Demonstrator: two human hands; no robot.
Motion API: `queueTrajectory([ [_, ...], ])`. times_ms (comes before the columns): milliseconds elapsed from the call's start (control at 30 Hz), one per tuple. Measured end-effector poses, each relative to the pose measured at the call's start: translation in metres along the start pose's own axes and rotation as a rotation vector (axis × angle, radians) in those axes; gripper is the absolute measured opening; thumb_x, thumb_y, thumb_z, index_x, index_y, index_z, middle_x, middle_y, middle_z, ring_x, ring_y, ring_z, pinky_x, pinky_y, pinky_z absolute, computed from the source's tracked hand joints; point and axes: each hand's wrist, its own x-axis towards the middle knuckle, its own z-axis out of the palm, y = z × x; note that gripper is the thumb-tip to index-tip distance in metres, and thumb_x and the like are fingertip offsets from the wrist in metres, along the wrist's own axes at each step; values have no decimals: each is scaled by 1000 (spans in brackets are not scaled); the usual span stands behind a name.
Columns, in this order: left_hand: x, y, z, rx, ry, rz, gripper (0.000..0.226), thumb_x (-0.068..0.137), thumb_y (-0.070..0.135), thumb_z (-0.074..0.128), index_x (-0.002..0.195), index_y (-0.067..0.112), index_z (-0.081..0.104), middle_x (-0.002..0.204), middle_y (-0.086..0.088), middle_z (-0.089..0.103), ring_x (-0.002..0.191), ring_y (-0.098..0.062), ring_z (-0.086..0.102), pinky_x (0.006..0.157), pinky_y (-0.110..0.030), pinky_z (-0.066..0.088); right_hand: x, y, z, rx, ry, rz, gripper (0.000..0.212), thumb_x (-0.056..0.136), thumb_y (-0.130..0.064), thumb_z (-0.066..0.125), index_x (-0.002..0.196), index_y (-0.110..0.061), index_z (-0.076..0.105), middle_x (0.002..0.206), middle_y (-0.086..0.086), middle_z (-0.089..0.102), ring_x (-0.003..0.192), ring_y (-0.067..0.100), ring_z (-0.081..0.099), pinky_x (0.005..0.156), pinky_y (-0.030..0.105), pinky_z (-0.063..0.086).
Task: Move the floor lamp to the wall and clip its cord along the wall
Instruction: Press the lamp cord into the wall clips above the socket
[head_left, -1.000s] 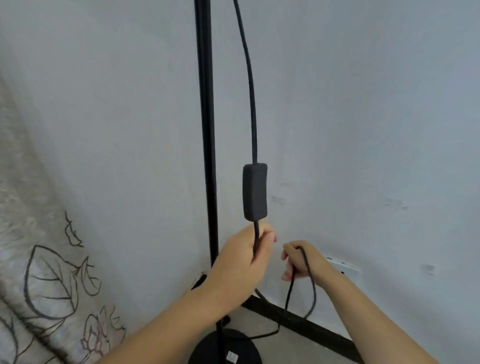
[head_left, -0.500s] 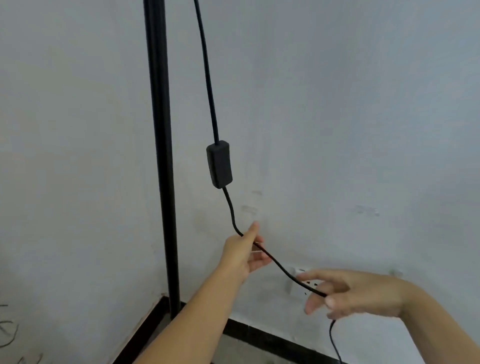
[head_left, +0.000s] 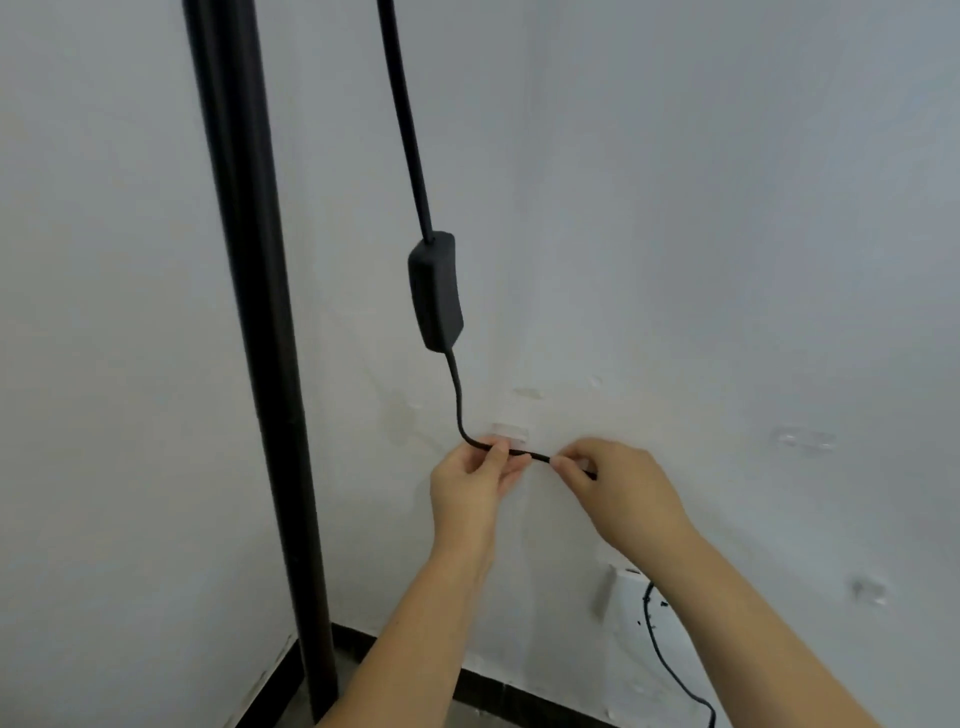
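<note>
Head view, looking forward and down at a pale grey painted wall (head_left: 675, 208). Both bare hands met just below the centre of the frame, each pinching the thin black rubber lamp cord (head_left: 457, 400). The left hand (head_left: 470, 486) gripped it between thumb and fingers; the right hand (head_left: 618, 488) pinched it just beside, leaving a short straight stretch of cord between them. That stretch sat level and directly under a small clear plastic wall clip (head_left: 510, 431), probably so it could be pressed up into the clip (whether it already touched the clip could not be told). Above the hands the cord curved upward into a black oblong inline switch (head_left: 435, 291), then ran out of the top of the frame. The tall black metal lamp pole (head_left: 249, 312) stood at the left of the frame, close to the wall. At lower right, more cord hung past a white wall socket (head_left: 631, 597). Another clear clip (head_left: 805, 439) showed at the right.
</note>
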Motion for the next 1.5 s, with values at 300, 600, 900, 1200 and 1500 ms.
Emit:
queueTrajectory([
  [300,2,-12,0,251,85,301,7,87,12,63,90,7,66,94,-10,69,80,-19,66,61,-17,53,13,0,17,19,164,-79,16,88,-22,51,86,-13,63,77,3,68,74,24,61,64,35,51],
  [600,-5,-16,2,321,67,407,6,89,12,59,85,14,63,83,-1,67,61,-7,59,60,-19,52,11,10,21,109,250,-151,12,88,-23,55,80,-18,63,58,-14,52,59,10,53,55,27,42],
  [900,-2,-6,5,330,4,408,11,89,13,59,81,20,62,78,2,65,71,-13,61,66,-25,54,12,6,25,166,332,-154,11,88,-26,56,77,-25,58,50,-18,45,51,-1,46,47,18,31],
  [1200,-3,-11,11,380,85,337,12,90,10,56,79,16,56,76,2,60,74,-15,58,69,-38,57,15,7,27,130,169,-58,16,89,-28,53,80,-19,62,55,-11,49,62,19,55,56,31,44],
  [1500,4,-22,19,129,75,169,26,89,2,50,69,17,50,58,-3,45,49,-6,47,53,-26,53,-19,82,-67,288,-250,185,32,90,-34,54,64,-21,67,53,-11,46,48,8,41,53,20,39],
])
